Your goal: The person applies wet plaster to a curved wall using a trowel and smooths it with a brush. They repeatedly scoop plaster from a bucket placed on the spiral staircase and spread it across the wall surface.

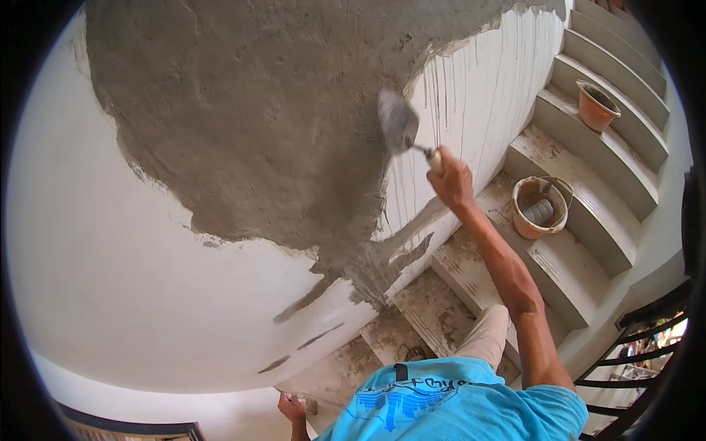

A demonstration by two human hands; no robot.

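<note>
Grey mortar (243, 125) covers much of the curved white wall (88, 250), its border ragged, thin grey runs streaking the pale part to the right.

Trowel (398, 123): held up in front of the wall, over the right-hand border of the mortar. Blade is motion-blurred; contact with the wall cannot be told. Right hand (454, 180) is closed round the pale handle, arm extended. Left hand (292, 406) is low by the lower edge, fingers partly hidden; cannot tell whether it grips anything.

Handling, estimated: trowel fairly light, blade stiff, weight forward of the fist, more so if loaded. Wet mortar would probably make the metal slippery; best hold is the handle, clear of the blade.

Surroundings: curved stairs (603, 202) climb on the right. Lower bucket (534, 231), with a grey ribbed object (539, 213) inside, stands near the right forearm; upper bucket (596, 117) sits higher up. Dark railing (640, 336) at lower right. Likely obstacles: lower bucket and narrow, stained treads underfoot.
</note>
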